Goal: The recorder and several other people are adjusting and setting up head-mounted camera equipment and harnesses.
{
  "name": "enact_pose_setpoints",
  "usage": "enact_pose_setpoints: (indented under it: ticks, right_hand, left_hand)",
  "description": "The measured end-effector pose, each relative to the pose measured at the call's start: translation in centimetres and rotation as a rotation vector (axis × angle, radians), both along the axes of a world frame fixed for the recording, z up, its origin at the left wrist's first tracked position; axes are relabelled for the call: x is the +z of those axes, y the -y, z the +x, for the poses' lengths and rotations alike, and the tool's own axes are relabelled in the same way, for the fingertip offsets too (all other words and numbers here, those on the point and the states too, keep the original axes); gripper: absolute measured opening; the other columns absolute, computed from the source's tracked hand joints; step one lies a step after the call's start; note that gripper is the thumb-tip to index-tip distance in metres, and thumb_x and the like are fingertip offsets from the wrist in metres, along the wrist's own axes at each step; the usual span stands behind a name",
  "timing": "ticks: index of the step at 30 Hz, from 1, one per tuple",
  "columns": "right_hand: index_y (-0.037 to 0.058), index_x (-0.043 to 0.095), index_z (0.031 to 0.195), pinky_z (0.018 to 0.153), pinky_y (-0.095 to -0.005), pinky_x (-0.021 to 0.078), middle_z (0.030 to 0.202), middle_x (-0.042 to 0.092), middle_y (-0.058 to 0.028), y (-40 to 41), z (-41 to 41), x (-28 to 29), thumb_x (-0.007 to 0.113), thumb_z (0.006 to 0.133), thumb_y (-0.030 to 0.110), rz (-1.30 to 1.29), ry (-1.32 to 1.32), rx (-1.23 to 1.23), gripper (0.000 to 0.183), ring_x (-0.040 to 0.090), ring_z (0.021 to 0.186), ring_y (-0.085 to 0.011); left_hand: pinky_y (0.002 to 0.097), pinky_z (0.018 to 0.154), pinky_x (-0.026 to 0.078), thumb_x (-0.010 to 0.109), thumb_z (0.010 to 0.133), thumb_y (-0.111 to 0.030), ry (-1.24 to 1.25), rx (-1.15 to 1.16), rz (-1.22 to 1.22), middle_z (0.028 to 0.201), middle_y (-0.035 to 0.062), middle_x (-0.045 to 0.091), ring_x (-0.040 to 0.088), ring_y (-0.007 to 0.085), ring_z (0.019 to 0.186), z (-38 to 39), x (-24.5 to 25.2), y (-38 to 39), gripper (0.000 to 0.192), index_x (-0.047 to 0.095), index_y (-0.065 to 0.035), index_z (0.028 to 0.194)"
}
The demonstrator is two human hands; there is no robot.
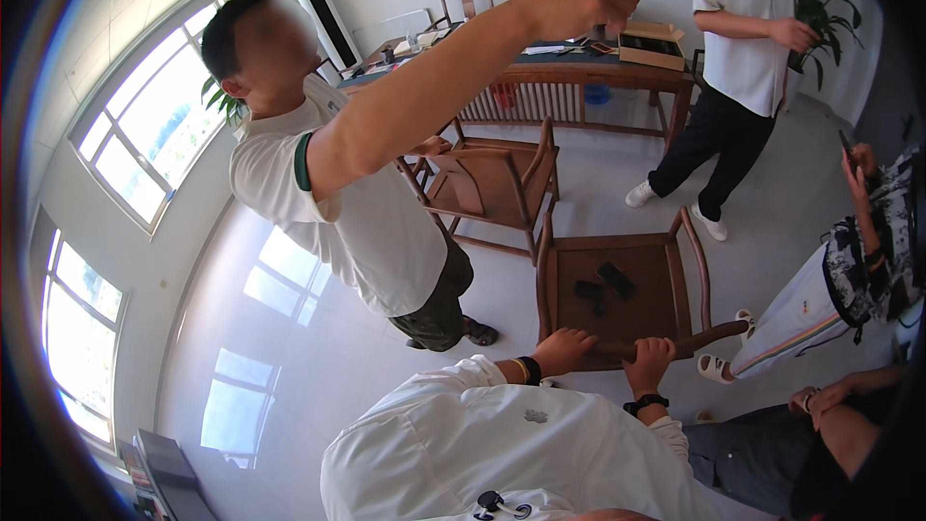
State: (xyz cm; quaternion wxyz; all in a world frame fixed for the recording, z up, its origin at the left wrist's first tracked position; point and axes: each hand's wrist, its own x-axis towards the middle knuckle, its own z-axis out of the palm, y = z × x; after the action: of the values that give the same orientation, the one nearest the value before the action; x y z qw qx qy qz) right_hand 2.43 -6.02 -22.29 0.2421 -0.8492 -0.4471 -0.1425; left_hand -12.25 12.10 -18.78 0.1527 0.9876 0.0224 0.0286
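My left hand (569,349), with a black band at the wrist, is closed over the left part of the top rail of a wooden armchair (636,250). A little further along the same rail (698,341) grips my right hand (650,360), which wears a black wristwatch (646,404). The chair's seat faces away from me. On it lie a black phone-like object (616,279) and a smaller dark object (589,291), too unclear to name.
At left, a person (376,231) stretches an arm across the view, pointing right. Behind are a second armchair (499,174) and a wooden desk (564,76) with an open cardboard box (651,47). Others include a standing person (745,51) and one holding a phone (845,143) at right.
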Motion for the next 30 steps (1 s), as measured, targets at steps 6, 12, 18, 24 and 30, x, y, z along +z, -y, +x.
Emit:
enact_pose_setpoints:
  ticks: [6,12,18,24,30]
  right_hand:
    - [0.0093,0.059,0.088,0.102,-0.0486,0.0317,0.093,0.057,-0.0087,-0.1,0.0,-0.1,0.084,0.057,0.017,0.029,0.008,0.006,0.040,0.052,0.098,-0.0290]
    - [0.0094,0.059,0.088,0.102,-0.0486,0.0318,0.094,0.057,-0.0085,-0.2,0.1,0.0,0.085,0.056,0.017,0.021,0.005,0.016,0.042,0.052,0.098,-0.0288]
    - [0.0103,0.059,0.088,0.102,-0.0488,0.0319,0.094,0.057,-0.0081,0.2,0.2,0.1,0.086,0.055,0.017,-0.002,-0.012,-0.009,0.043,0.052,0.099,-0.0282]
    - [0.0125,0.059,0.085,0.096,-0.0495,0.0337,0.087,0.056,-0.0066,0.6,0.6,0.2,0.078,0.056,0.019,-0.006,-0.002,0.065,0.035,0.052,0.094,-0.0278]
    - [0.0141,0.061,0.092,0.097,-0.0485,0.0335,0.093,0.058,-0.0044,0.5,0.1,-0.3,0.083,0.054,0.026,-0.064,-0.007,0.050,0.046,0.053,0.102,-0.0250]
  left_hand:
    - [0.0386,0.085,0.046,0.058,0.083,-0.014,0.031,0.008,-0.006,0.101,0.0104,0.060,0.059,0.0281,0.096,-0.1,0.0,0.0,0.038,0.053,-0.0047,0.120]
    - [0.0386,0.085,0.046,0.058,0.083,-0.014,0.015,0.016,-0.017,0.101,0.0109,0.060,0.059,0.0282,0.096,-0.1,0.3,0.0,0.038,0.053,-0.0045,0.120]
    - [0.0393,0.085,0.046,0.058,0.083,-0.013,-0.012,-0.005,-0.011,0.101,0.0109,0.061,0.059,0.0289,0.096,0.4,0.7,0.2,0.038,0.053,-0.0039,0.120]
    - [0.0451,0.082,0.047,0.057,0.087,-0.024,-0.041,-0.045,-0.073,0.099,0.0141,0.061,0.060,0.0333,0.095,0.4,-0.6,-0.3,0.040,0.051,-0.0062,0.122]
    - [0.0471,0.070,0.049,0.060,0.085,-0.028,0.049,-0.033,-0.086,0.088,0.0155,0.064,0.062,0.0335,0.083,0.3,-0.4,-0.3,0.027,0.057,-0.0055,0.099]
